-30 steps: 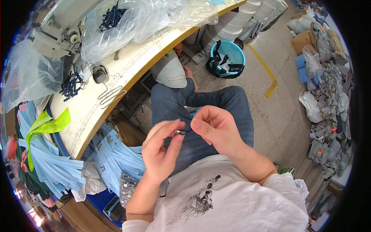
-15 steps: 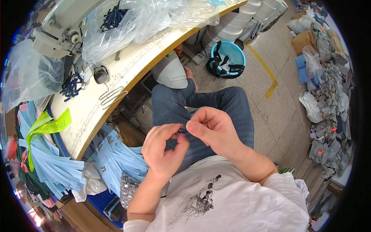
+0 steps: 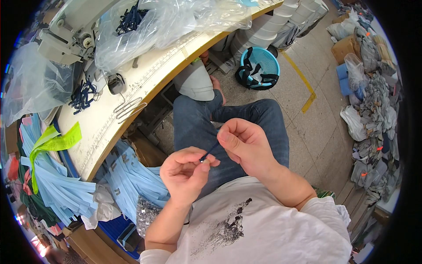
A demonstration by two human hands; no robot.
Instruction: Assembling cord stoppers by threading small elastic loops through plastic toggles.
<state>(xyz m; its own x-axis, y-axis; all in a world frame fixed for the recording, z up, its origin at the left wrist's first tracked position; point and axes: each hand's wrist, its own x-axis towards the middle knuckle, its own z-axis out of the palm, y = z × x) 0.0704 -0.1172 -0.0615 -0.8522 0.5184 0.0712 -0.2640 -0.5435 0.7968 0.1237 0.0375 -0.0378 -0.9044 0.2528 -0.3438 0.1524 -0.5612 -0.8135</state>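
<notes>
Over my lap, a thin dark navy strip [image 3: 212, 150] stretches between my two hands. At its lower end sits a small dark, shiny piece, too small to make out. My left hand [image 3: 184, 174] pinches that end between thumb and fingertips. The upper end is in the closed thumb and fingers of my right hand [image 3: 246, 145]. Similar dark navy pieces lie in a small pile [image 3: 83, 94] on the sewing table [image 3: 145, 83], and more are in the clear plastic bag [image 3: 154, 33].
A sewing machine [image 3: 66, 42] stands at the far left. Bundles of light blue strips [image 3: 61, 189] hang by the table's near end, with a neon yellow strip [image 3: 57, 141] over them. A turquoise basket [image 3: 269, 61] is on the floor ahead; grey fabric pieces [image 3: 373, 123] are heaped at right.
My hands have drawn slightly apart, the right a little up. More of the navy strip now shows between them, and my left fingers have shifted along its end.
</notes>
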